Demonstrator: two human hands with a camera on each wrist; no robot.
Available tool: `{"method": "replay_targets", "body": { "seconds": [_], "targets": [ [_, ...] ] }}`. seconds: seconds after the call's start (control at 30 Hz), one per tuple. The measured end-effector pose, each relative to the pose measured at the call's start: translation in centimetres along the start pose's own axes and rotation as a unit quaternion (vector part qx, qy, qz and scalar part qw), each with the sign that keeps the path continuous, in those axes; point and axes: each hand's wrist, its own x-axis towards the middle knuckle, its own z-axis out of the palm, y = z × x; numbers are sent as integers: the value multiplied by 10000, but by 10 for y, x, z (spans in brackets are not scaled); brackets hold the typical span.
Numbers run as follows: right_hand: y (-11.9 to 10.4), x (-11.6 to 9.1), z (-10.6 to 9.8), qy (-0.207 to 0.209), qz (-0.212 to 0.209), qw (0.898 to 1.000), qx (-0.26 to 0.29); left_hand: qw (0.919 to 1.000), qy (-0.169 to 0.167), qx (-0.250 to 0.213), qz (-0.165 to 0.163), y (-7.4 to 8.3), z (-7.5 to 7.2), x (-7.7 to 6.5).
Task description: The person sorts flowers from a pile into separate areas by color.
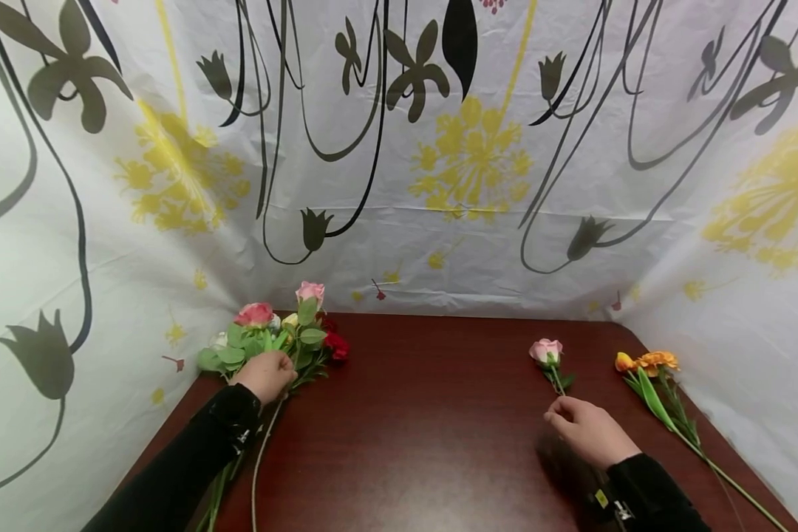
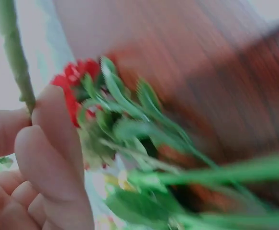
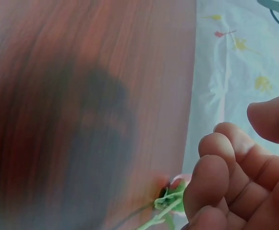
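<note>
My left hand (image 1: 266, 375) is at the bunch of flowers (image 1: 239, 347) on the left of the table. Between thumb and fingers it pinches a green stem (image 2: 16, 62), which seems to carry the upright pink rose (image 1: 310, 292). Red flowers (image 2: 77, 79) and leaves lie just beyond that hand in the left wrist view. My right hand (image 1: 595, 428) hovers over the lower stem of a single pink rose (image 1: 547, 352) lying on the right. In the right wrist view its thumb stands apart from the loosely bent fingers (image 3: 208, 179), with nothing between them.
Orange flowers (image 1: 658, 360) with a long green stem lie along the right edge of the dark red-brown table (image 1: 425, 414). A white sheet (image 1: 372, 185) with printed flowers hangs behind the table and at both sides.
</note>
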Motion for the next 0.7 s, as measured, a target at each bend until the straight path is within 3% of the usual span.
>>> {"method": "replay_targets", "body": {
  "seconds": [0.2,0.4,0.7],
  "targets": [
    [-22,6,5,-58,-199,9997,107,9969,119,-766,144,26,10,5],
    [-57,10,16,-58,-701,9965,441,9905,70,-1360,159,56,25,13],
    [-107,17,48,131,-1283,9899,592,9695,-199,-2433,238,84,56,17]
  ]
}}
